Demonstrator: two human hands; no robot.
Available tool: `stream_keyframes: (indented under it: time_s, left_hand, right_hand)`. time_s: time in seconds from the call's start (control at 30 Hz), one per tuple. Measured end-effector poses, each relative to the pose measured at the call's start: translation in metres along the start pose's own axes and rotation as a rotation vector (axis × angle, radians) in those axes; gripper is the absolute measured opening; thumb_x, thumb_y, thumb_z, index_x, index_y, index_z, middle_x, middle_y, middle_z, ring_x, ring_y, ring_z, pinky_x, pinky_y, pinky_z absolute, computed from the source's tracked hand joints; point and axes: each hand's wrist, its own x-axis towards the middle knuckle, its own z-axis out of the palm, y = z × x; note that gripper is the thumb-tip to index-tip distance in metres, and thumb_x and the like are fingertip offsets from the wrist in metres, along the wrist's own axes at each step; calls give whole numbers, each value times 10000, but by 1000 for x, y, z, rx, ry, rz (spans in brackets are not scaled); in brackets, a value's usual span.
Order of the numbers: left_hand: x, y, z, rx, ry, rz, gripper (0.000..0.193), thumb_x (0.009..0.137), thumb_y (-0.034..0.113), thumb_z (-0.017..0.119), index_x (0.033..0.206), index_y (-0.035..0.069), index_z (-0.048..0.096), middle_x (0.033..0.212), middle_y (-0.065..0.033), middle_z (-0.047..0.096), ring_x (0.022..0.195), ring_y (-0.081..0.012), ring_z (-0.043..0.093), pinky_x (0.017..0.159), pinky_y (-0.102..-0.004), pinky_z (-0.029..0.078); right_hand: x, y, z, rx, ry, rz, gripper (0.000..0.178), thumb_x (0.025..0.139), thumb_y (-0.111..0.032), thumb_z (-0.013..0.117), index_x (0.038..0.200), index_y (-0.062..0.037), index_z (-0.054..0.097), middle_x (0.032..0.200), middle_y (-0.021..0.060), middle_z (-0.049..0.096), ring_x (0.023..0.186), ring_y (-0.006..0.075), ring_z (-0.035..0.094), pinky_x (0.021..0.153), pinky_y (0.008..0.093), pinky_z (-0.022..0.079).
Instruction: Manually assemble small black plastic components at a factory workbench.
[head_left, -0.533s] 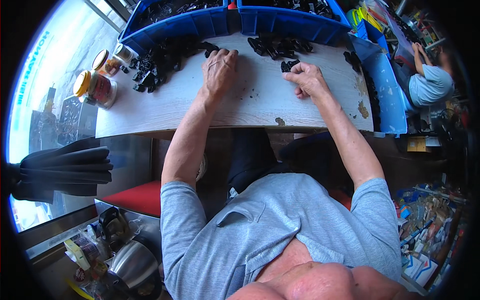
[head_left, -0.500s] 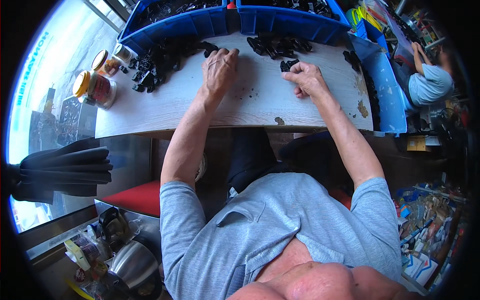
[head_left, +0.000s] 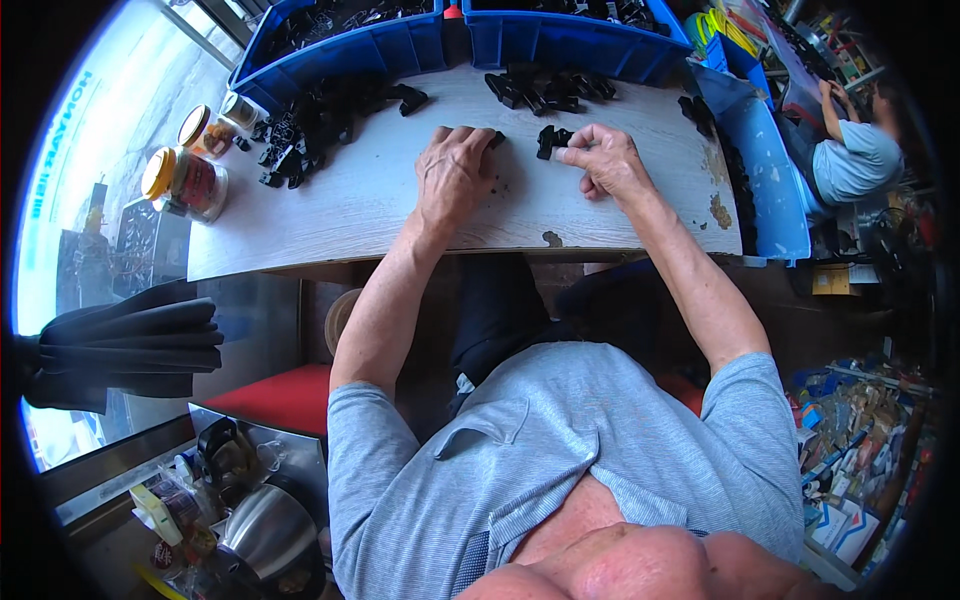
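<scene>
My left hand [head_left: 455, 178] is over the middle of the table, fingers curled, with a small black plastic part [head_left: 498, 140] showing at its fingertips. To its right, my right hand [head_left: 610, 163] pinches another black plastic part [head_left: 549, 143] between thumb and forefinger. The undersides of both parts are hard to make out. A loose heap of small black parts [head_left: 300, 140] lies beyond my left hand, towards the left. Another pile of longer black parts [head_left: 548, 90] sits beyond my right hand.
Two blue bins [head_left: 350, 58] of black parts stand along the far edge. A lighter blue bin [head_left: 775, 180] adjoins the table's right side. Lidded jars [head_left: 190, 182] stand at the left edge. Further right, a co-worker in a light shirt [head_left: 858, 160] handles something.
My left hand has come nearer and slightly right, away from the left heap, and a black part now shows at its fingertips. My right hand has shifted slightly left, still pinching its part.
</scene>
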Motion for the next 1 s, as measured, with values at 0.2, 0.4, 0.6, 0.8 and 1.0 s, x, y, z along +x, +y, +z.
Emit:
stream_keyframes:
  time_s: [0.2,0.4,0.6,0.8,1.0]
  left_hand:
    - [2,22,2,-1,190,77,331,831,209,754,1149,123,724,1153,-73,719,1158,-352,598,970,-451,499]
    - [20,53,22,77,4,139,276,875,207,707,1143,146,717,1097,-66,730,1177,-309,595,940,-462,433]
    - [19,47,28,98,55,74,372,855,191,700,1221,130,691,1116,-100,738,1162,-345,611,973,-487,421]
    - [17,33,27,-169,273,38,400,833,123,715,1233,123,692,1189,-121,711,1195,-371,596,1046,-470,449]
    - [-6,-9,-8,-20,346,-66,399,829,176,737,1219,101,702,1227,-138,693,1193,-358,600,1048,-450,468]
  right_hand:
    - [-2,3,-3,45,113,-58,377,862,-156,788,1181,-32,629,707,45,633,488,105,590,407,267,495]
    - [8,-1,1,-50,121,100,301,871,-180,788,1108,-34,675,717,58,643,486,111,585,425,272,518]
    - [8,3,0,-47,185,89,226,880,-213,785,996,-61,666,664,12,602,468,96,550,397,271,472]
    - [4,2,-9,78,82,160,242,871,-261,787,963,-72,666,575,-7,539,479,113,585,446,293,528]
    - [2,0,-11,134,74,128,254,863,-288,791,943,-84,663,542,-25,509,479,113,592,459,284,537]
